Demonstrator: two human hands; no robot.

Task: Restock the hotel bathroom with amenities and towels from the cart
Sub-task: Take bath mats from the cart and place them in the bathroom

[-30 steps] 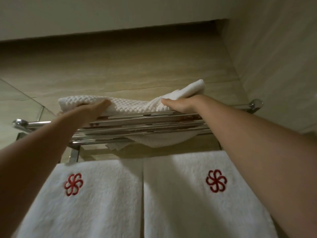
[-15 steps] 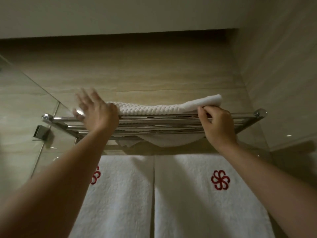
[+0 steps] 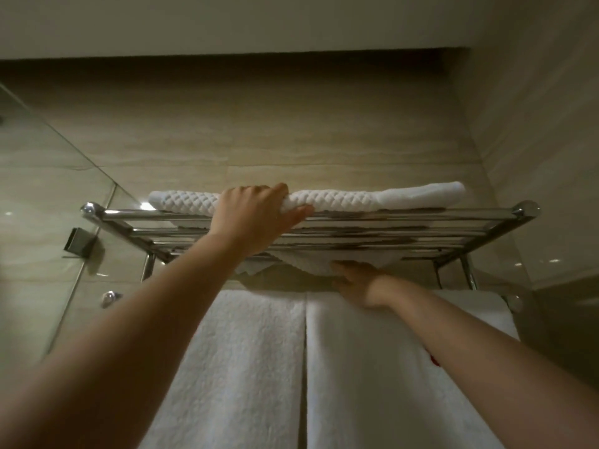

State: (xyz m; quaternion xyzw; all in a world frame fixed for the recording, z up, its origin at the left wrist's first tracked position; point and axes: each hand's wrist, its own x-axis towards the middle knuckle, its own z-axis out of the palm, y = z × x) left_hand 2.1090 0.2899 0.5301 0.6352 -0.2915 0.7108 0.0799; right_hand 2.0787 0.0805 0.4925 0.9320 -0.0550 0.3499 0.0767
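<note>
Now the folded waffle towel [image 3: 340, 199] lies on top of the chrome rack [image 3: 421, 215], with its long axis running left to right along the bars. My left grip [image 3: 259, 215] sits on its front edge near the middle, fingers curled over the top and thumb along the front, so it is clamped on the towel. My right grip [image 3: 355, 280] is lower, under the rack, fingers flat and touching a sagging cloth [image 3: 311, 265] that hangs through the bars. I judge this sag must go up, and the right grip is nearer. Whether the sag belongs to the same towel is hidden by the bars.
</note>
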